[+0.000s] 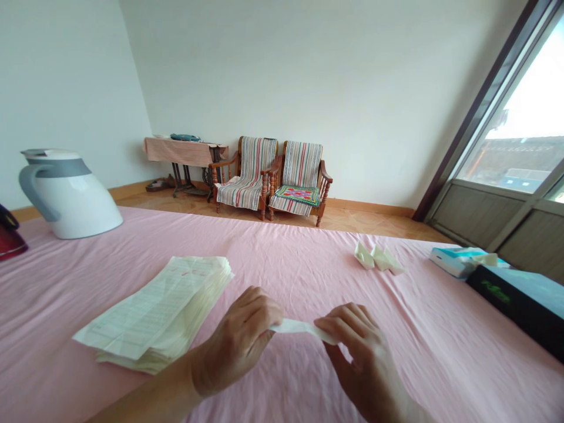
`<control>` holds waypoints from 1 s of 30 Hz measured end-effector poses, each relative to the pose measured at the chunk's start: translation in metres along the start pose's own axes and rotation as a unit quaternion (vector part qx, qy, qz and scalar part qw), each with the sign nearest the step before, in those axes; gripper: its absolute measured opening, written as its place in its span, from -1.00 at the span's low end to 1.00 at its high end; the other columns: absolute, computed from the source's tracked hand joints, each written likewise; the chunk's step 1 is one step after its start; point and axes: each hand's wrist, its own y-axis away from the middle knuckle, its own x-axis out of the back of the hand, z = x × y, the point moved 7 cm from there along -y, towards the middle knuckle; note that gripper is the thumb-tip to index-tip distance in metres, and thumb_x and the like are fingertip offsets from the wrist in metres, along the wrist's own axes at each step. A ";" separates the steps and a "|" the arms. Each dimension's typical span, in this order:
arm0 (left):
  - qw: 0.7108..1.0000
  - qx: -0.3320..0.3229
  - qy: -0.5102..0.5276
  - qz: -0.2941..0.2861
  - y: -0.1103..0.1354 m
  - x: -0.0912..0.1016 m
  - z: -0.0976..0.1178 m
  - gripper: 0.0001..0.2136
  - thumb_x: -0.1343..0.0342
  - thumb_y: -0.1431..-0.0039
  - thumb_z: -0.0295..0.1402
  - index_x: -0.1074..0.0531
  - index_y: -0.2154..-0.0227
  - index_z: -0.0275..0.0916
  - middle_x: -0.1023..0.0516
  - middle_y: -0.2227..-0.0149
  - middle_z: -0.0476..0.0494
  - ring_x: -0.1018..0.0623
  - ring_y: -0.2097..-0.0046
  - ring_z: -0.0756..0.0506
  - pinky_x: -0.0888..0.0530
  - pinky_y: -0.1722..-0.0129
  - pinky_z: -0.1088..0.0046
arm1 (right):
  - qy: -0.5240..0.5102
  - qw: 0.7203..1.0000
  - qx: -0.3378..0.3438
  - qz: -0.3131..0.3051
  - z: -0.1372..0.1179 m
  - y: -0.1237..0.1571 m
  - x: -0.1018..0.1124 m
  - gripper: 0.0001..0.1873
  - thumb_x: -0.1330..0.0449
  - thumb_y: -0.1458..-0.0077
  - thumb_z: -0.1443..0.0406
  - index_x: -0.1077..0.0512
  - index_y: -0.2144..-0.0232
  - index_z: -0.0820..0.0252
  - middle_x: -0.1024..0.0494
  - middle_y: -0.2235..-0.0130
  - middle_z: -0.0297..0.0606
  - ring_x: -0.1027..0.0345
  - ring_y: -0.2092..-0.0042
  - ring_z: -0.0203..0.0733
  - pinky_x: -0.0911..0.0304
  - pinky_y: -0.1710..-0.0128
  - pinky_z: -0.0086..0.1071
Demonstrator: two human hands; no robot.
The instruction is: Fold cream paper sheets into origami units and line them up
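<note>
A narrow folded strip of pale paper [296,326] stretches between my two hands, just above the pink cloth. My left hand [244,332] pinches its left end between thumb and fingers. The right end is gripped by my right hand [359,349], fingers bent over the top and thumb below. Left of my left hand lies a thick stack of printed paper sheets [154,305], creased and slightly fanned. Beyond my right hand sit several folded paper shapes [379,258] with pointed corners, close together on the cloth.
The pink tablecloth [282,252] is wrinkled. A white and grey jug [83,197] stands at the left, near a dark red object [11,238] cut off by the edge. At right are a tissue pack [456,261] and a black box [515,305]. Two wooden chairs [295,170] stand beyond.
</note>
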 end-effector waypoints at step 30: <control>0.941 -0.026 -0.161 -0.297 0.020 -0.036 -0.010 -0.83 0.01 -0.33 -0.53 -0.31 0.42 -0.29 -0.41 0.34 -0.08 -0.35 0.29 -0.08 -0.29 0.23 0.35 | 0.084 0.988 0.008 -0.132 0.000 0.020 -0.039 -0.77 -0.03 -0.19 0.45 -0.44 0.41 0.16 -0.44 0.39 -0.23 -0.27 0.34 -0.11 -0.10 0.30 -0.22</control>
